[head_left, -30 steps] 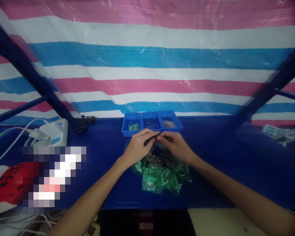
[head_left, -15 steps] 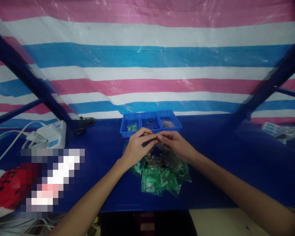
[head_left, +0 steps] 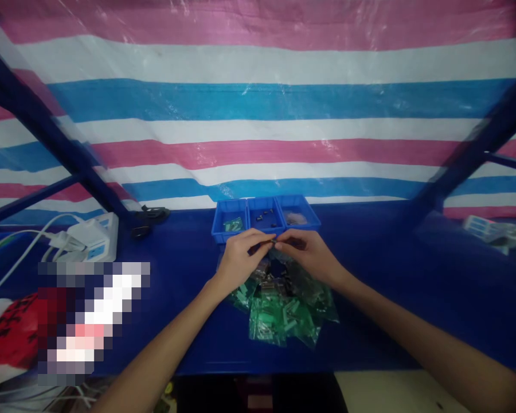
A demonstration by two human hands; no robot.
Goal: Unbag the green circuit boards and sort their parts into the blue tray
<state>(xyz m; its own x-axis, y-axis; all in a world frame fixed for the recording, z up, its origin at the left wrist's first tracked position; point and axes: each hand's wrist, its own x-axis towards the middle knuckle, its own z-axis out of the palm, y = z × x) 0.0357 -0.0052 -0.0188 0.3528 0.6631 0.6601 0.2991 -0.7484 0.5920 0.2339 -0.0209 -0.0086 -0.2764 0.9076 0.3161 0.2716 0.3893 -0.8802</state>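
Blue table (head_left: pixel 189 241). Toward near edge, midway along: heap of clear and green bags (head_left: pixel 269 321). Toward far edge: blue tray (head_left: pixel 229 236), three compartments, small dark parts (head_left: pixel 260 218) in middle one. Above heap: left hand (head_left: pixel 239 258) and right hand (head_left: pixel 313 258), fingertips narrow, pinching tiny dark piece (head_left: pixel 274 241), shape unclear. Best held lightly, low over heap, wrists steady, adjusting slowly, without squeezing.

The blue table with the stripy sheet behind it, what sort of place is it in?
Probably a little workshop, with the blue table as a workbench. You can see blue bins with small bits inside, see-through green bags of little parts, and a white power strip.
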